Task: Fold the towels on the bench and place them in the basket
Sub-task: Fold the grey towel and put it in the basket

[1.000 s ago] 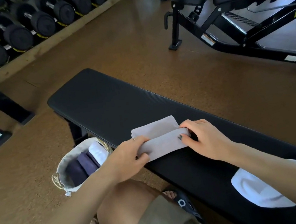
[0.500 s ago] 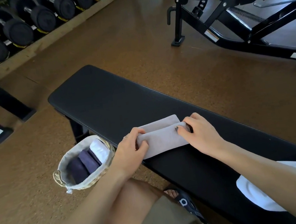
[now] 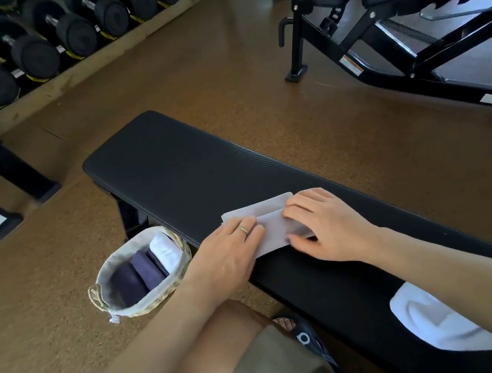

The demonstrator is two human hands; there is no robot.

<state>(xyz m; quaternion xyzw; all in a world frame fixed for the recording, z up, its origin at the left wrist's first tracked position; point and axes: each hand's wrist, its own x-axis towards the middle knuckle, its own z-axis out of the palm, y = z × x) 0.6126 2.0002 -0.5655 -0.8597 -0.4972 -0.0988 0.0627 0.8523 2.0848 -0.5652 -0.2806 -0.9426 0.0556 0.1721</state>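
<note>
Both hands, L & R, flat on grey towel.

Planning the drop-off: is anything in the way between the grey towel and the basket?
Nothing visible blocks it. The grey towel lies on the bench; the basket stands open on the floor beside it, partly filled.

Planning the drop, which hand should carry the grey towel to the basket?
Probably the left hand: it rests on the grey towel at the end nearest the basket, which sits on the floor to that side.
</note>
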